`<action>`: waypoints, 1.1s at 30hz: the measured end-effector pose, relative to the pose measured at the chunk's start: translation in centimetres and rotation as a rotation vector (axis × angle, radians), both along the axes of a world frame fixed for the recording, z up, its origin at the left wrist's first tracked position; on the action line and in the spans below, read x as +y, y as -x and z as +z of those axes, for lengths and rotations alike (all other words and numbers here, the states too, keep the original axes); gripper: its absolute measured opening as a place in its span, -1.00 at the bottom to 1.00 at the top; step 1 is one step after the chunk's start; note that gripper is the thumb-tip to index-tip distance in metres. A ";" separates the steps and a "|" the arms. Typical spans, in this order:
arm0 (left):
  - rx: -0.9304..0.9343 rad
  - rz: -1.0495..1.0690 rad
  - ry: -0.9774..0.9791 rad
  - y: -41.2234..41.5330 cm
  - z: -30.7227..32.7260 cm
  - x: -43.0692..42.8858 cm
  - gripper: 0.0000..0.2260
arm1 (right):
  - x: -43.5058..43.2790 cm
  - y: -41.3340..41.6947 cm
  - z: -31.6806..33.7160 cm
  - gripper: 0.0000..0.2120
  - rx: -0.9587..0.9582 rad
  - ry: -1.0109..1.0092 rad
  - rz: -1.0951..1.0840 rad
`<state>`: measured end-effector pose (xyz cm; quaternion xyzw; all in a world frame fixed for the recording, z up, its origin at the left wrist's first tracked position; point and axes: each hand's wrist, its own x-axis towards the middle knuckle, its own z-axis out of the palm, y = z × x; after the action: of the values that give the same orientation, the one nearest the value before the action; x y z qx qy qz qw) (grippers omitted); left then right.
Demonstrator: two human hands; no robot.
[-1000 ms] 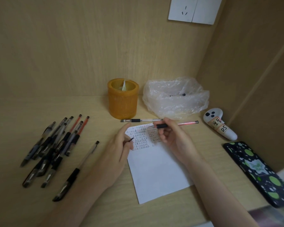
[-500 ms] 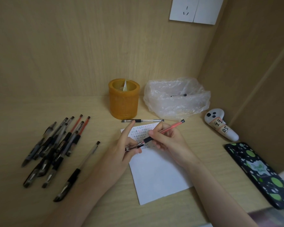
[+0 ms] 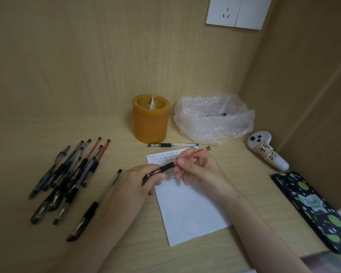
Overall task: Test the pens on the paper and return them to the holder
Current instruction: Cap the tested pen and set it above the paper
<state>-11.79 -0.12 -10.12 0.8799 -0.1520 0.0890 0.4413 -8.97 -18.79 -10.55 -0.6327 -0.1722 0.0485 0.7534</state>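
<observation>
A red pen (image 3: 193, 155) slants over the white paper (image 3: 187, 205), whose top rows carry small written marks. My right hand (image 3: 200, 171) grips the pen's barrel. My left hand (image 3: 140, 184) pinches the tip end, where the cap sits over the nib. The orange cylindrical holder (image 3: 150, 119) stands at the back, with only a scrap of paper showing inside. One black pen (image 3: 172, 145) lies between the holder and the paper. Several pens (image 3: 71, 174) lie in a loose pile at the left.
A crumpled clear plastic bag (image 3: 215, 119) with a pen inside sits right of the holder. A white controller (image 3: 268, 149) lies by the right wall. A black phone with green spots (image 3: 311, 209) lies at the right edge. Wooden walls close in behind and to the right.
My right hand swung the red pen from level to slanting down left. My left hand brought the cap up to the pen's tip and now closes on it.
</observation>
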 end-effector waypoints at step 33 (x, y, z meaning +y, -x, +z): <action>-0.232 0.235 -0.185 -0.6 -0.3 0.4 -0.62 | -0.8 -1.4 -0.3 -0.76 0.322 -0.154 -0.146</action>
<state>-11.17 0.33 -10.46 0.9122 -0.1055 0.2267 0.3245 -7.54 -19.60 -10.82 -0.5679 -0.0062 0.0812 0.8191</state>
